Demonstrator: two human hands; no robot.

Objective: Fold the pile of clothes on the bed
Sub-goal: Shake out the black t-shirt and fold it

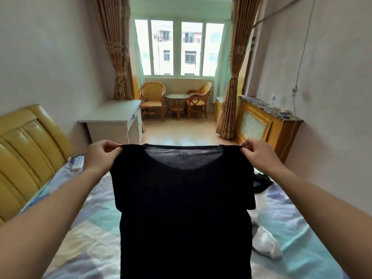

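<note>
Left hand [101, 156] and right hand [259, 156] pinch black shirt [183, 208] by shoulders, held up over bed [90, 228]; uneven lowering could bunch the hem, crooked fold

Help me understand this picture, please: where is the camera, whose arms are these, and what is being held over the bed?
There is no machine here. One wide-angle camera worn on a person's head looks forward and down. The left hand and right hand each pinch a shoulder of a black T-shirt, holding it up spread out over the bed, which has a patterned sheet. To the right on the bed lie a dark garment and a white garment, not yet folded.
</note>
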